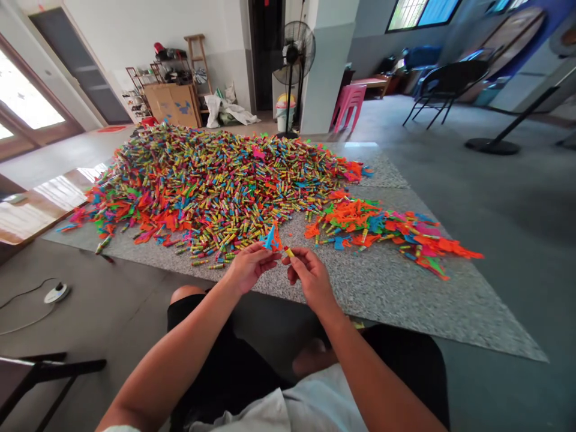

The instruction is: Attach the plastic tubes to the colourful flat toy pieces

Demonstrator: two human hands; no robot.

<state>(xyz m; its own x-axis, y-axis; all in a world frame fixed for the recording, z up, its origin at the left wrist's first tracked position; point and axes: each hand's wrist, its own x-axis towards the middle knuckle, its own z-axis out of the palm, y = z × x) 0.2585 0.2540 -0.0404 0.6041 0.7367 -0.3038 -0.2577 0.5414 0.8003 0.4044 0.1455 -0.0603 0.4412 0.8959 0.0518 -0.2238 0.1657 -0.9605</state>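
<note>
Left hand (249, 268) raised over near edge of speckled mat (382, 288), fingers pinched on blue-and-orange plastic piece (271, 237), which sticks up just above fingertips. Right hand (309, 276) just beside it, fingers closed on small yellow tube (288, 252), tube tip pointing toward plastic piece, nearly touching. Big heap of coloured tubes (216, 180) beyond hands; smaller pile of flat plastic pieces (382, 228) ahead-right.

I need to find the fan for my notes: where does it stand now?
The fan stands at the far end of the room, top centre of the head view, left of the pillar and behind the pile.
</note>
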